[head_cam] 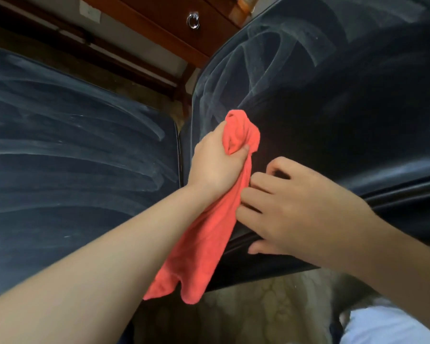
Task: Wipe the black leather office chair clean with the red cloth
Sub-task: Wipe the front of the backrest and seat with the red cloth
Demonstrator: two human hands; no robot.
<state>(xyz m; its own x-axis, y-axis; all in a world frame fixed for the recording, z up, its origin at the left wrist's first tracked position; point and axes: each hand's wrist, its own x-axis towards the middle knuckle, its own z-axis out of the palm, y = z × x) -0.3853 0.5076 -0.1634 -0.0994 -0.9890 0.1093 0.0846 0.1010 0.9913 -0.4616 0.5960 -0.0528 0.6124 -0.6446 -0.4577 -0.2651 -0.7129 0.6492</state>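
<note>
left grip (215,160) fisted round red microfibre cloth (204,234), wad pressed on dusty black leather office chair (333,108), tail hanging down; right grip (298,209) spread loose, resting on chair edge, fingertips (245,202) beside cloth

L hand (214,157) grips red cloth (209,232) against dusty black chair (333,108); R hand (303,207) rests on chair, beside cloth.

chair (333,108) cropped right, cloth (209,232) partly hidden
</note>
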